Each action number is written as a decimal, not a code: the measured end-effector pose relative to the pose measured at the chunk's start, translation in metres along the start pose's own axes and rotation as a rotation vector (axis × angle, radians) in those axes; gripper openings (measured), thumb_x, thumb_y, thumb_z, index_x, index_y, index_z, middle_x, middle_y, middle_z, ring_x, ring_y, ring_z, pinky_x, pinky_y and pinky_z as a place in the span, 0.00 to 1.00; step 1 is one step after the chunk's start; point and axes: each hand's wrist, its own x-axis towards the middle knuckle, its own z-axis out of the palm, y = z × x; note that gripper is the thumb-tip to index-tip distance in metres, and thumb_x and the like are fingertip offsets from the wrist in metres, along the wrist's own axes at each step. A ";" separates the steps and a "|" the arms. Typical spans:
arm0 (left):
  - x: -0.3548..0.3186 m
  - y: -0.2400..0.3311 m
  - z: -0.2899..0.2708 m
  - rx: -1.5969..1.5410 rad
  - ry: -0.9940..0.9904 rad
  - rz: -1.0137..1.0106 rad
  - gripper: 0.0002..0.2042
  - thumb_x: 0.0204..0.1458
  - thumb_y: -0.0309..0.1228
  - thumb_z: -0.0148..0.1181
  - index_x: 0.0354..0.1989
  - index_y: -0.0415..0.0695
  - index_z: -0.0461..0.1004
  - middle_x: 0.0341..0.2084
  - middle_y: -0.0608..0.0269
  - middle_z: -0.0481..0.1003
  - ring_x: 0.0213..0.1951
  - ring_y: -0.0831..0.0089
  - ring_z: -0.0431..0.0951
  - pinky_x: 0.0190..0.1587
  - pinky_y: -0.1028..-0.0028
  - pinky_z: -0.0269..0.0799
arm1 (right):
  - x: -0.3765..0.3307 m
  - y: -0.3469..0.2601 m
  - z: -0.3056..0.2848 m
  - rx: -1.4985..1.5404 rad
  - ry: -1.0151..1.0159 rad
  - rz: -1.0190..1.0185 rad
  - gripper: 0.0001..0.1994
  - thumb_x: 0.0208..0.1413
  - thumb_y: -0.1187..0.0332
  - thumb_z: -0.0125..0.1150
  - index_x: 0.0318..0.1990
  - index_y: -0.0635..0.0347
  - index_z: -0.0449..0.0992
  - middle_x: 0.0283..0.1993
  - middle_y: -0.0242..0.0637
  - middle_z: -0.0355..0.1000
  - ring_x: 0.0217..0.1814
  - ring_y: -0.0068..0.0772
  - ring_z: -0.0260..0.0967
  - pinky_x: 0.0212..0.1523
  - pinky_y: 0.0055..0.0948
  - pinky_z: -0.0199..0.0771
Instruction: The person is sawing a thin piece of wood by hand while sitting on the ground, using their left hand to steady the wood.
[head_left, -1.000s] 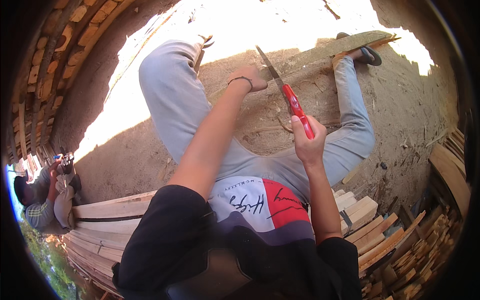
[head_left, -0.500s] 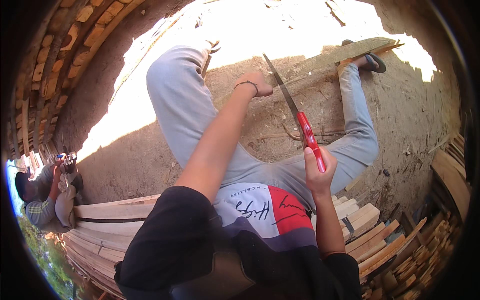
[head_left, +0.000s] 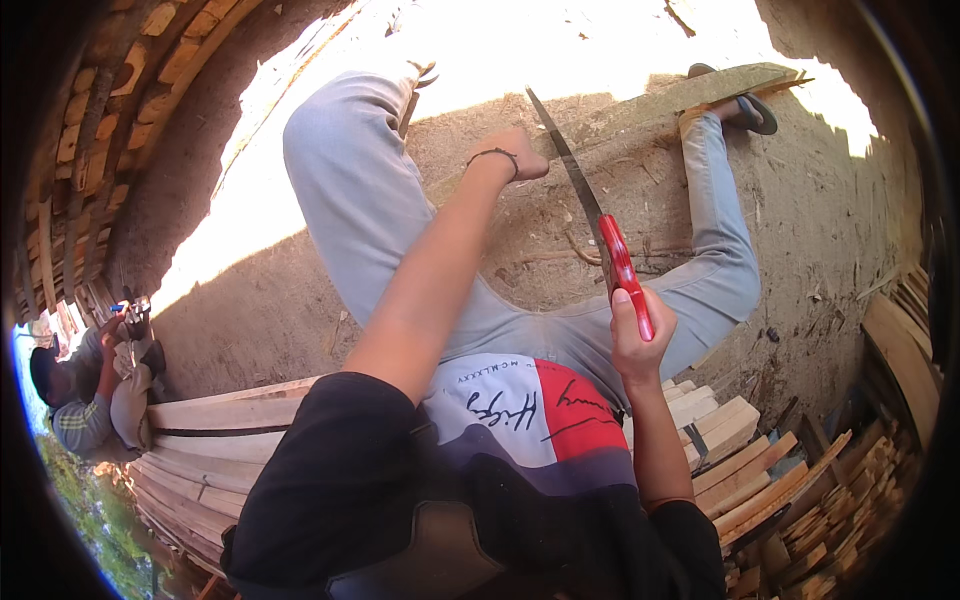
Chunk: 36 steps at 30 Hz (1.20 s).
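My right hand (head_left: 642, 330) is closed round the red handle of a handsaw (head_left: 612, 245). Its long dark blade points away from me and slants to the left, crossing a long, greyish wooden board (head_left: 690, 98). Just left of the blade, my left hand (head_left: 520, 155) is closed at the board, a dark band round its wrist; its fingers are mostly hidden behind the hand. The board runs toward the far right, where its end lies by my sandalled right foot (head_left: 748, 115). Dust and shade blur the board's nearer edge into the ground.
I sit with both legs spread on stacked sawn timber (head_left: 230, 420), which continues at my right (head_left: 725, 430). Another person (head_left: 95, 390) sits at the far left, hands on something small. Piled wood (head_left: 110, 130) rises at upper left. Offcuts (head_left: 850, 510) lie at lower right; sticks (head_left: 580, 250) lie on dirt.
The view has shifted slightly, so the board and my feet appear a little higher. Both hands and the saw stay in nearly the same places relative to the board.
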 end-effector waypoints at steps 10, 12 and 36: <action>-0.010 0.010 -0.006 0.059 0.017 0.022 0.20 0.41 0.37 0.57 0.42 0.40 0.82 0.43 0.51 0.81 0.46 0.60 0.82 0.49 0.63 0.78 | 0.044 0.024 0.030 0.077 0.025 -0.008 0.15 0.60 0.68 0.60 0.22 0.63 0.70 0.17 0.23 0.59 0.21 0.13 0.53 0.21 0.24 0.51; -0.009 0.010 -0.005 0.033 -0.080 0.002 0.19 0.41 0.37 0.57 0.41 0.41 0.82 0.42 0.52 0.81 0.45 0.60 0.82 0.48 0.64 0.77 | 0.018 0.017 0.013 0.080 0.016 0.015 0.14 0.60 0.68 0.60 0.23 0.63 0.70 0.17 0.23 0.59 0.22 0.13 0.53 0.21 0.23 0.51; 0.002 0.004 -0.019 0.056 0.004 0.077 0.20 0.37 0.38 0.61 0.38 0.40 0.82 0.37 0.48 0.81 0.41 0.59 0.82 0.44 0.62 0.78 | 0.073 0.012 0.048 0.100 0.009 0.030 0.16 0.62 0.66 0.60 0.22 0.61 0.69 0.18 0.24 0.60 0.22 0.13 0.53 0.22 0.24 0.52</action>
